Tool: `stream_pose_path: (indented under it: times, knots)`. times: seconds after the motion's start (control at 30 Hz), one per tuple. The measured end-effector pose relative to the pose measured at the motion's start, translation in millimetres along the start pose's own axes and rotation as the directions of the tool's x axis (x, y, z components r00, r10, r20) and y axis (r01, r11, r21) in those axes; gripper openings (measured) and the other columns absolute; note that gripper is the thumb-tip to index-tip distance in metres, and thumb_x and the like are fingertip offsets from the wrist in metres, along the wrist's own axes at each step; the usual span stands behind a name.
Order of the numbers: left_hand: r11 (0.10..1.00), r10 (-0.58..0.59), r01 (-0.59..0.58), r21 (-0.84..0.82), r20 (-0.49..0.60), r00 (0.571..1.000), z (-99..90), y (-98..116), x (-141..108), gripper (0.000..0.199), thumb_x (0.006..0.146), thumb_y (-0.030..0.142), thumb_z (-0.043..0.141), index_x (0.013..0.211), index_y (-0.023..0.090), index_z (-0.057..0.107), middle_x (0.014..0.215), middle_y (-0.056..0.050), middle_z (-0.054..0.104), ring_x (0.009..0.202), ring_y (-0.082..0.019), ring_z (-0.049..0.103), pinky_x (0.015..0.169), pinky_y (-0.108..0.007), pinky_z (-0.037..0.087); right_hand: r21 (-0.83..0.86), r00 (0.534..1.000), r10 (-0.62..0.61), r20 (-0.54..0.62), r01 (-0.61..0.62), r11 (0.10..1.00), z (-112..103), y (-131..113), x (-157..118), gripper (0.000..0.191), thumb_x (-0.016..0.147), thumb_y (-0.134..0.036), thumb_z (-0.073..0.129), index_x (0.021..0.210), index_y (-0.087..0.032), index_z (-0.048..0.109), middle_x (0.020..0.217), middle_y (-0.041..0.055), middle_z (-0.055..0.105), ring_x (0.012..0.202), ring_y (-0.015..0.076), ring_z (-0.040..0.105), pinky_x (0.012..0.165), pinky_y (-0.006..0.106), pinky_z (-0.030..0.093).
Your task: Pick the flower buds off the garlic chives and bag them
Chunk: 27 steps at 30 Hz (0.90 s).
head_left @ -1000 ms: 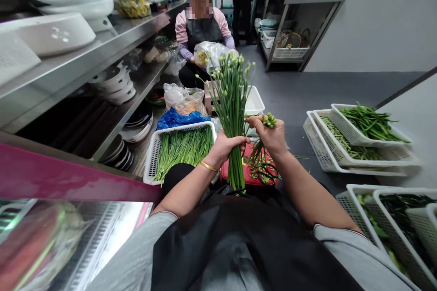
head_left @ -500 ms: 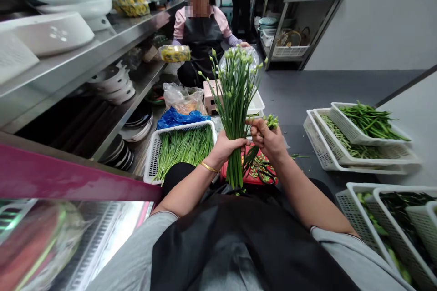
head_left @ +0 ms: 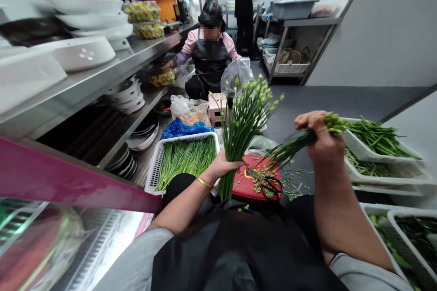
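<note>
My left hand (head_left: pixel 225 166) is shut around the lower stems of a tall bunch of flowering garlic chives (head_left: pixel 244 122), with the buds pointing up. My right hand (head_left: pixel 322 138) grips a smaller chive bunch (head_left: pixel 290 150) out to the right, its bud ends by my fingers. Below lies a red cutting board (head_left: pixel 242 182), scattered with green bits, and black-handled scissors (head_left: pixel 268 186) rest on it. To my left, a white plastic basket (head_left: pixel 153 173) holds cut green chive stems.
Stacked white baskets of greens (head_left: pixel 362 145) stand at the right. Steel shelves with white dishes (head_left: pixel 85 52) run along the left. A seated co-worker (head_left: pixel 210 54) works ahead beside a clear plastic bag (head_left: pixel 235 77), and a person (head_left: pixel 245 4) stands behind.
My right hand has moved up and to the right, now away from the large bunch and holding a smaller bunch. The seated co-worker's container has moved lower, and the view has tilted.
</note>
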<state>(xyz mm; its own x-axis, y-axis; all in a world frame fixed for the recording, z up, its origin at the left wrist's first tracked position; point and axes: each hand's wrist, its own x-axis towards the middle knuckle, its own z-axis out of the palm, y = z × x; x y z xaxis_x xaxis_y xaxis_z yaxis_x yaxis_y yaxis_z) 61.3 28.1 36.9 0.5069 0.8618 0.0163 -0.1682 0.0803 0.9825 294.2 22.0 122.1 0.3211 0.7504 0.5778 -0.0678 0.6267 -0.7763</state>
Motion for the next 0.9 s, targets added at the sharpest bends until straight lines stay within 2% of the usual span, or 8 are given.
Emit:
stream_pose_path:
  times: [0.07,0.1,0.2,0.3,0.43,0.57,0.7,0.9]
  knots:
    - [1.000,-0.015,0.014,0.028,0.021,1.000,-4.3,-2.7,-3.8,0.036,0.058,0.038,0.082,0.072,0.010,0.064,0.066,-0.008,0.071,0.046,-0.010,0.056,0.048,-0.023,0.045,0.079,1.000,0.009,0.016,-0.010,0.997,-9.8,-12.7,13.6,0.044,0.069,-0.054,0.077,0.060,-0.019,0.052,0.066,0.0001,0.058,0.071,0.0138,0.061,0.068,0.029,0.053]
    - [0.999,-0.025,0.024,0.036,0.029,0.999,-5.2,-3.9,-5.4,0.037,0.057,0.039,0.082,0.072,0.010,0.064,0.066,-0.008,0.070,0.046,-0.010,0.055,0.048,-0.023,0.045,0.121,0.996,0.073,0.042,-0.078,0.990,-14.1,-17.3,18.7,0.043,0.068,-0.053,0.078,0.061,-0.020,0.052,0.062,-0.0016,0.055,0.062,0.0124,0.058,0.061,0.028,0.053]
    - [0.996,-0.061,0.057,0.063,0.059,0.996,-4.8,-5.9,-9.1,0.036,0.056,0.038,0.082,0.069,0.010,0.064,0.063,-0.006,0.069,0.046,-0.010,0.055,0.048,-0.023,0.046,0.198,0.954,0.270,0.130,-0.292,0.936,-23.3,-24.0,26.5,0.041,0.068,-0.049,0.078,0.064,-0.021,0.050,0.047,-0.0093,0.033,0.035,0.0046,0.028,0.032,0.018,0.027]
    - [0.991,-0.100,0.092,0.095,0.083,0.992,-3.3,-5.6,-12.3,0.034,0.056,0.036,0.082,0.066,0.011,0.062,0.058,-0.004,0.066,0.045,-0.011,0.056,0.047,-0.023,0.045,0.161,0.941,0.318,0.117,-0.334,0.929,-24.6,-24.5,23.9,0.038,0.063,-0.049,0.082,0.069,-0.021,0.057,0.045,-0.0120,0.024,0.033,0.0022,0.014,0.030,0.017,0.009]
    - [0.988,-0.131,0.125,0.088,0.065,0.989,0.3,-5.0,-14.6,0.032,0.056,0.032,0.081,0.071,0.012,0.062,0.056,-0.002,0.065,0.043,-0.010,0.054,0.045,-0.022,0.044,0.031,0.933,0.356,0.045,-0.357,0.933,-14.4,-20.9,12.8,0.035,0.060,-0.041,0.083,0.079,-0.017,0.066,0.042,-0.0112,0.031,0.033,0.0019,0.020,0.031,0.019,0.010]
    - [0.986,-0.144,0.138,0.089,0.065,0.988,4.6,-6.0,-15.1,0.031,0.055,0.031,0.081,0.070,0.012,0.063,0.056,-0.002,0.065,0.043,-0.011,0.055,0.045,-0.023,0.044,0.030,0.908,0.415,0.048,-0.417,0.909,-2.8,-16.3,7.9,0.041,0.057,-0.045,0.084,0.079,-0.015,0.068,0.039,-0.0117,0.029,0.032,0.0018,0.020,0.032,0.019,0.010]
    - [0.981,-0.146,0.133,0.139,0.089,0.985,5.8,-6.5,-17.4,0.028,0.057,0.033,0.080,0.064,0.011,0.063,0.057,-0.003,0.066,0.046,-0.011,0.057,0.049,-0.023,0.047,0.039,0.934,0.357,-0.007,-0.357,0.933,-2.0,-17.4,16.4,0.044,0.057,-0.052,0.083,0.077,-0.015,0.069,0.039,-0.0118,0.027,0.033,0.0020,0.021,0.032,0.019,0.012]
    - [0.972,-0.173,0.156,0.174,0.086,0.981,4.0,-12.9,-19.5,0.031,0.057,0.034,0.081,0.063,0.012,0.061,0.056,-0.002,0.063,0.047,-0.011,0.055,0.050,-0.023,0.045,-0.240,0.942,0.329,0.068,-0.305,0.922,-1.3,-9.6,29.3,0.037,0.062,-0.044,0.082,0.080,-0.012,0.073,0.039,-0.0087,0.037,0.035,0.0030,0.027,0.034,0.019,0.018]
